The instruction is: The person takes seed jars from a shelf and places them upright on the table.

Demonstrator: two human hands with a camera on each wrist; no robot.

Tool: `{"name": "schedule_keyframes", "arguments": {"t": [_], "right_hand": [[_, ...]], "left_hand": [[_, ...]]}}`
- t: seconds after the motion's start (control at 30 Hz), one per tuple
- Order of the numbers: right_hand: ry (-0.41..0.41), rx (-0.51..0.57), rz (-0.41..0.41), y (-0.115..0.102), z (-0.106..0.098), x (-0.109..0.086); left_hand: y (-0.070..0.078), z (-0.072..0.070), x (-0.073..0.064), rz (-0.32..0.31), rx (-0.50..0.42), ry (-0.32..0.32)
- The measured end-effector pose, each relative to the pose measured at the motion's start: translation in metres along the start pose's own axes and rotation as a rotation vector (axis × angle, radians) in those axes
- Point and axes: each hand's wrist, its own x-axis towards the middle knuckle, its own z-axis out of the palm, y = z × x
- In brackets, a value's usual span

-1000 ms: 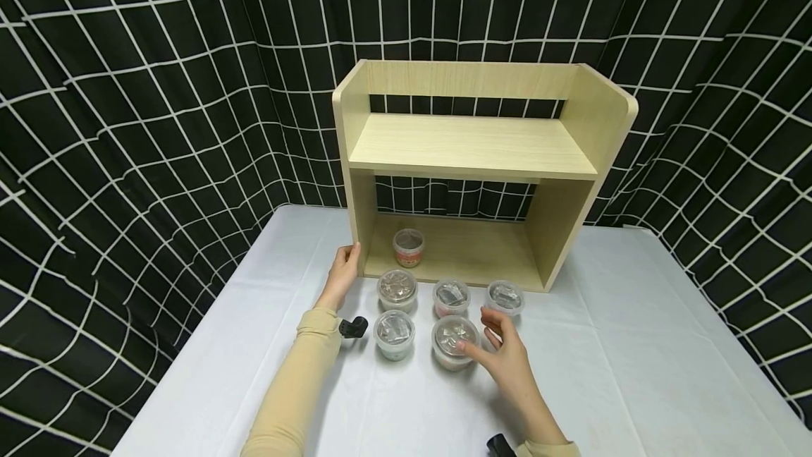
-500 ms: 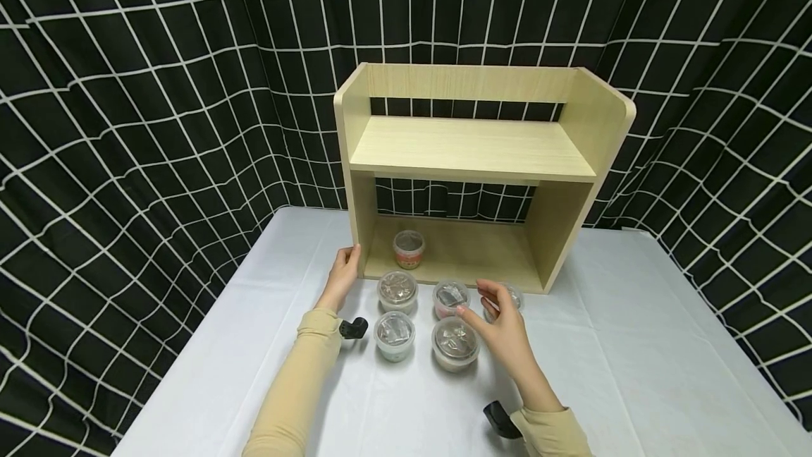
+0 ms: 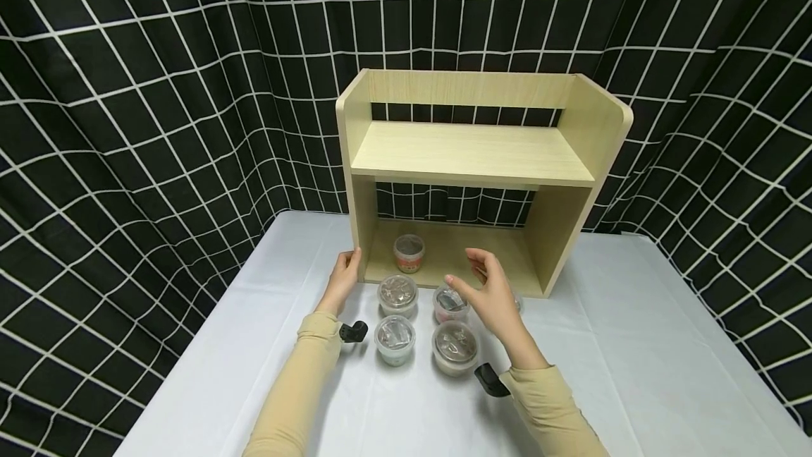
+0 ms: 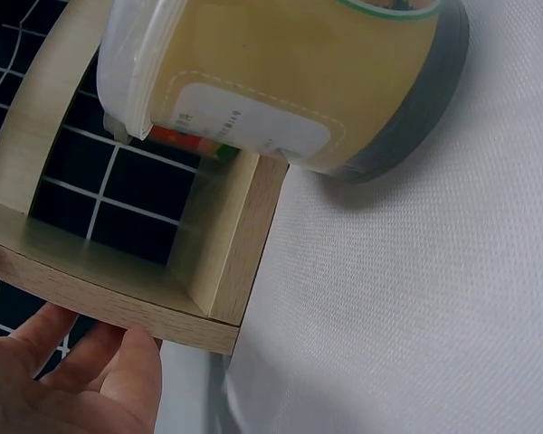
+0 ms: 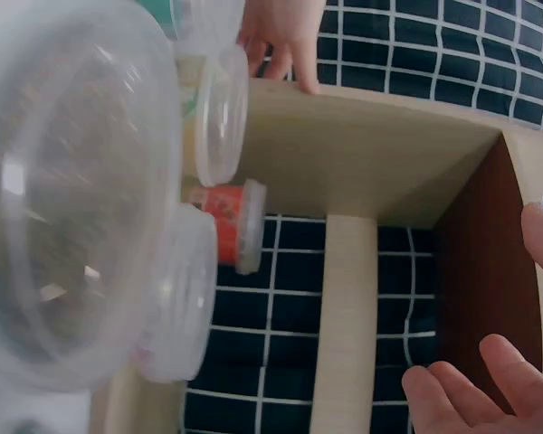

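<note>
My left hand (image 3: 341, 277) grips the front edge of the wooden shelf's left side panel (image 3: 352, 189). In the left wrist view its fingers (image 4: 131, 371) lie along the panel's outer face. My right hand (image 3: 495, 298) hovers in front of the lower compartment, thumb and fingers apart, holding nothing. Beneath it, a pink-tinted tub (image 3: 449, 305) stands on the table. A large clear-lidded tub (image 3: 455, 350) sits nearer. Another tub (image 3: 518, 302) is mostly hidden behind the right hand. A red-labelled tub (image 3: 409, 259) stands on the bottom board, towards the left.
Two more lidded tubs, one large (image 3: 397, 291) and one smaller (image 3: 395, 337), stand in line on the white-covered table (image 3: 634, 358) near the left hand. The upper shelf board (image 3: 469, 150) spans above the lower compartment. Black gridded cloth (image 3: 158, 125) hangs around the table.
My right hand has moved forward and up from beside the large front tub to the lower compartment's front. My left hand keeps its grip on the panel. The tubs have stayed put.
</note>
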Motion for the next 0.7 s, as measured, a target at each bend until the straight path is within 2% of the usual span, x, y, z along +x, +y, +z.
{"name": "schedule_keyframes", "arguments": {"t": [0.27, 0.5, 0.7], "right_hand": [[-0.023, -0.103, -0.037, -0.004, 0.006, 0.015], [-0.040, -0.158, -0.008, -0.006, 0.020, 0.032], [-0.059, -0.162, 0.022, -0.008, 0.034, 0.047]], "left_hand": [[0.000, 0.000, 0.000, -0.001, 0.008, -0.003], [0.000, 0.000, 0.001, 0.009, 0.006, 0.008], [-0.001, 0.000, 0.002, -0.005, -0.001, 0.001]]}}
